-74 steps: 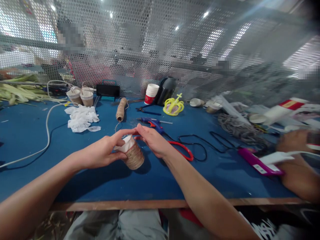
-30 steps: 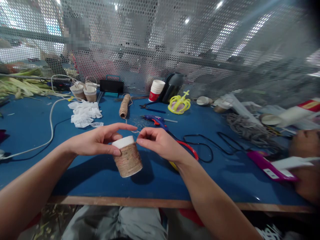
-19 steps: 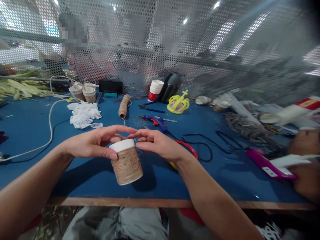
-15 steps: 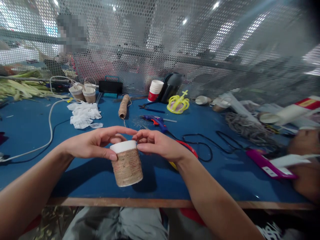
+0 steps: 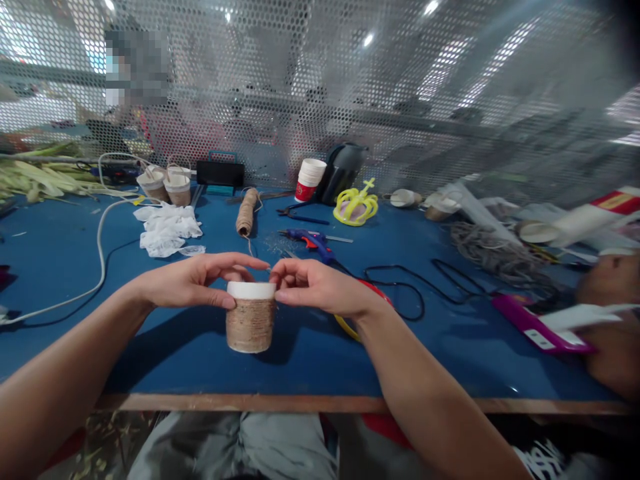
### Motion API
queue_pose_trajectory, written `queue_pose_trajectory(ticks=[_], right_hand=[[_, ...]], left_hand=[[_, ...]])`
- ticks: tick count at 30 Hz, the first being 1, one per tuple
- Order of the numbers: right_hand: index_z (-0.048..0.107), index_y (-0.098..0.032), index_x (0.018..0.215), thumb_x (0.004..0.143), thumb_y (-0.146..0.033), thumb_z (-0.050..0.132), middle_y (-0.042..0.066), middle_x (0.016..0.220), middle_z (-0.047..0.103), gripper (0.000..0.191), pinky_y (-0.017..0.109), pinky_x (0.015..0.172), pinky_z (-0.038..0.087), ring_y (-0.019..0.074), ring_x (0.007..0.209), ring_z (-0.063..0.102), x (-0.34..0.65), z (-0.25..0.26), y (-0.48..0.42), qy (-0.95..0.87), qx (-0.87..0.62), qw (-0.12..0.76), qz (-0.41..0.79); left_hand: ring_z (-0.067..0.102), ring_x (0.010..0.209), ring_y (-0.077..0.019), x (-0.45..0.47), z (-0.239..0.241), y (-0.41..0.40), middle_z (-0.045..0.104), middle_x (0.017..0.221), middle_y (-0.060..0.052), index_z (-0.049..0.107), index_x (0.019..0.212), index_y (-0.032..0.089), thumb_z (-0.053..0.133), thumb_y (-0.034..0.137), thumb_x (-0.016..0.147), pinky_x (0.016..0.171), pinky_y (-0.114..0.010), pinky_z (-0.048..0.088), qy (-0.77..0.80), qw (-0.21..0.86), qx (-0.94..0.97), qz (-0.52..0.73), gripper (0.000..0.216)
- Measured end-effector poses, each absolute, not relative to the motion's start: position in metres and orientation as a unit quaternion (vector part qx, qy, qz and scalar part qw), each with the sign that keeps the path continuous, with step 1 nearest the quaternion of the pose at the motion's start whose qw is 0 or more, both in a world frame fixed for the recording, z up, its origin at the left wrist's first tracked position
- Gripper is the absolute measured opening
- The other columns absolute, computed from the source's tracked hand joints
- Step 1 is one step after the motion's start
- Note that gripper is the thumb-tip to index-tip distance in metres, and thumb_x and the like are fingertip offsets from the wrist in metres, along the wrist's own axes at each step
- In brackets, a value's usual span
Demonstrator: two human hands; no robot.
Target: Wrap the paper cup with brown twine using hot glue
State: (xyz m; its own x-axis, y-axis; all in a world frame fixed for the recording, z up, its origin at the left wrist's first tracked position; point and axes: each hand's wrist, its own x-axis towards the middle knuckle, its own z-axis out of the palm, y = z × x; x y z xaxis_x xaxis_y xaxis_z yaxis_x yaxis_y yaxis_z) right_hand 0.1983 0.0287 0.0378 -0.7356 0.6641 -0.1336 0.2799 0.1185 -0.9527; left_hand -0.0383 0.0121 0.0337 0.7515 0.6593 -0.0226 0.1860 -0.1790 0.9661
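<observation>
A paper cup [image 5: 250, 327] wrapped in brown twine, its white upper band left bare, stands nearly upright in front of me, just above or on the blue table. My left hand [image 5: 187, 280] grips its left side, thumb on the front near the rim and fingers reaching over and behind the top. At the right edge of the rim my right hand [image 5: 323, 287] has its fingers curled in a pinch against the cup; any twine end between them is too small to see. Beyond my hands lies a spool of twine [image 5: 247, 213], its strand running toward the cup.
A blue glue gun [image 5: 313, 241], pliers [image 5: 303, 215] and a yellow crown-shaped ornament [image 5: 356, 205] lie farther back. White gloves [image 5: 170, 230] and twine-wrapped cups [image 5: 177, 190] are left. On the right are a purple tool [image 5: 535, 323], grey cord [image 5: 495, 250] and another person's hand [image 5: 607, 287].
The cup has tipped from a slant toward upright, its base swinging left and away from me. Both hands stay at its rim, with the left shifted slightly right.
</observation>
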Motion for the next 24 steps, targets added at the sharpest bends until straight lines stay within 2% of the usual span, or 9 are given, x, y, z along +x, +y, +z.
queue_pose_trajectory(ticks=[9,14,18,24], right_hand=[[0.056,-0.013,0.089,0.077,-0.021,0.052,-0.004,0.065,0.045,0.015,0.023,0.057,0.033,0.0084,0.058,0.039,0.194,0.033,0.033,-0.789,-0.339,0.102,0.502],[0.056,-0.013,0.088,0.077,-0.02,0.052,-0.003,0.068,0.048,0.014,0.023,0.058,0.033,0.0088,0.06,0.041,0.196,0.033,0.035,-0.798,-0.34,0.086,0.49],[0.056,-0.013,0.085,0.077,-0.019,0.052,-0.003,0.065,0.047,0.011,0.023,0.056,0.033,0.0088,0.058,0.04,0.196,0.031,0.034,-0.804,-0.36,0.111,0.46],[0.055,-0.014,0.082,0.078,-0.019,0.05,-0.004,0.063,0.047,0.009,0.023,0.056,0.033,0.0087,0.056,0.04,0.192,0.028,0.035,-0.795,-0.404,0.188,0.41]], left_hand=[[0.058,0.095,-0.0178,-0.036,0.027,0.021,0.064,0.106,-0.007,0.043,0.127,0.021,0.058,0.022,0.078,0.082,-0.028,0.045,0.297,0.497,0.794,0.185,0.05],[0.05,0.112,-0.0215,-0.039,0.023,0.024,0.056,0.12,-0.007,0.041,0.127,0.022,0.06,0.027,0.077,0.098,-0.037,0.036,0.327,0.425,0.82,0.2,0.054],[0.041,0.122,-0.0241,-0.039,0.016,0.028,0.046,0.13,-0.01,0.038,0.128,0.022,0.064,0.032,0.072,0.104,-0.043,0.029,0.387,0.394,0.79,0.267,0.062],[0.049,0.113,-0.0268,-0.034,0.005,0.034,0.051,0.121,-0.015,0.034,0.129,0.014,0.064,0.041,0.067,0.095,-0.044,0.038,0.473,0.446,0.688,0.322,0.074]])
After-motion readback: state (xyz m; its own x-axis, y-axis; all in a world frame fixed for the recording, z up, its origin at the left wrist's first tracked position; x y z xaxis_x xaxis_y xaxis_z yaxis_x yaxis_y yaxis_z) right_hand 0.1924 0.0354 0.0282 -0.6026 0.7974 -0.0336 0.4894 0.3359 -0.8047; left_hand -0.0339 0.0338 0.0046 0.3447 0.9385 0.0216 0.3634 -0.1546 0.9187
